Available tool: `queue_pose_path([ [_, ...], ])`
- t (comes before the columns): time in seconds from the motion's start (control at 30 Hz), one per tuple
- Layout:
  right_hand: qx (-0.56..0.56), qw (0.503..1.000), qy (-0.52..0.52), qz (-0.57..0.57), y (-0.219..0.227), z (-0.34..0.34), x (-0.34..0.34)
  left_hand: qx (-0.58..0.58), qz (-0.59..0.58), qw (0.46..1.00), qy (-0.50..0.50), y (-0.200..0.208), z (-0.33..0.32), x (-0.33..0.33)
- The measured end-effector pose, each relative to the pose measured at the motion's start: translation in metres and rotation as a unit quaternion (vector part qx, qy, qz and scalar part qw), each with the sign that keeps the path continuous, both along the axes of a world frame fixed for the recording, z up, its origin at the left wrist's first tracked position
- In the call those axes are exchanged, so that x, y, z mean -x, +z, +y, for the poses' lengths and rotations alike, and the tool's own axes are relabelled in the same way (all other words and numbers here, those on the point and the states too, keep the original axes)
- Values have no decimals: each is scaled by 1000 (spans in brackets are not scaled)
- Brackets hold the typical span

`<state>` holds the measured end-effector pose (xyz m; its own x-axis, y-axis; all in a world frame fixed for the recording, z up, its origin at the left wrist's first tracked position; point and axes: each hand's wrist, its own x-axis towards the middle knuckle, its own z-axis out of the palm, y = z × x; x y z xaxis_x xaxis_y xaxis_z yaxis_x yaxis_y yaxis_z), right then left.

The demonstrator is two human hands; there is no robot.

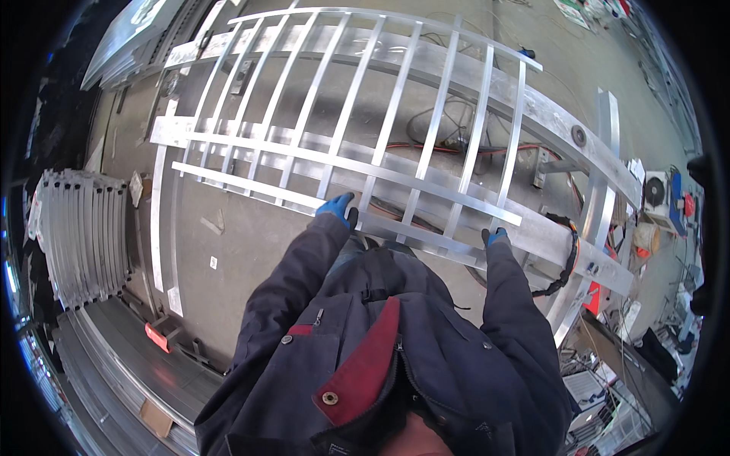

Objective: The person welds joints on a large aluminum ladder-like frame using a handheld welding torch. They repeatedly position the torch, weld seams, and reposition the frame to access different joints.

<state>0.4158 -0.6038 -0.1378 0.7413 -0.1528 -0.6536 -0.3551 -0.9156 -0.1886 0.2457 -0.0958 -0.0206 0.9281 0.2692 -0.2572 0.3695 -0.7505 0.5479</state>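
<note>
A silver metal railing panel point(351, 161), with long rails and several upright bars, lies across two broad metal beams in front of me. My left hand point(338, 209), in a blue and black glove, is closed around its near rail at about the middle. Further right, my right hand point(496, 236), gloved alike, is closed at the right end of that same near rail. Its fingers are partly hidden by the sleeve and the metal. The panel's far rail point(365, 13) curves along the top of the view.
A thick black cable point(569, 262) loops over the near beam point(601, 266) at the right. Hoses lie on the floor beneath the panel. To the left stands a stack of metal frames point(84, 235), with long grey profiles point(129, 357) below it. A boxy machine with a fan point(655, 191) sits far right.
</note>
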Motion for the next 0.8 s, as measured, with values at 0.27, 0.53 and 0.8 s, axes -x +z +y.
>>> queue_pose_path([
  [0.27,-11,999,5,-36,127,-10,-6,-90,59,912,-396,21,-56,-29],
  [0.53,5,987,89,-134,257,-8,-14,-89,-117,933,-328,69,-75,-29],
  [0.8,-75,962,168,-203,383,-20,-15,-27,-40,955,-294,161,-90,-47],
])
